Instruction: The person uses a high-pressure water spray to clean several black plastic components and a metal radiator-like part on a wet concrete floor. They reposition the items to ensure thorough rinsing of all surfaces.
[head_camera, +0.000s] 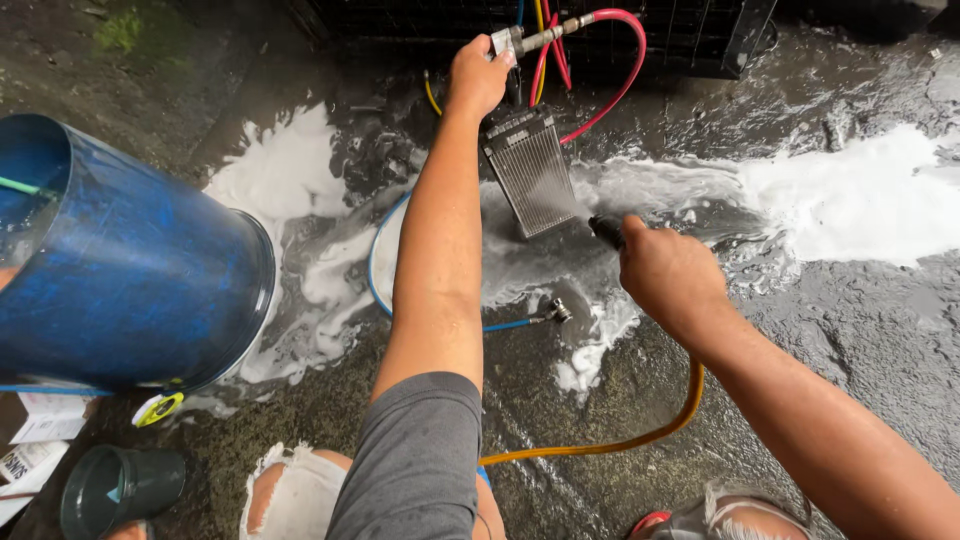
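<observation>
White foam (860, 195) is spread over the wet concrete floor (870, 340), thickest at the right and around the middle. A small finned metal radiator core (530, 185) is held tilted above the floor, its upper end toward the top of the view.

Left hand (478, 78): clamped around the top fitting of the core, where a metal connector (525, 38) and a red hose (610, 70) are joined; a yellow line and a blue line are seen beside the red one. The core hangs just below this hand, touching it at the upper end.

Right hand (665, 275): closed on a black spray nozzle (605, 230), fed by an orange hose (620, 440) that runs back under the forearm. The nozzle tip is pointed at the lower right corner of the core and lies just beside it; contact cannot be told. Spray and suds are seen streaming rightward from that corner.

The 2 hands are well apart, with the core between them.

Near the core's lower end, a blue hose with a metal coupling (555, 312) is lying on the floor, untouched. A large blue plastic drum (140, 270) is tipped on its side at the left. A dark green cup (115, 488) and some printed packets (35, 440) are placed near the lower left corner. A black grille (690, 35) stands along the top edge. Torn pale trouser knees are visible at the bottom.
</observation>
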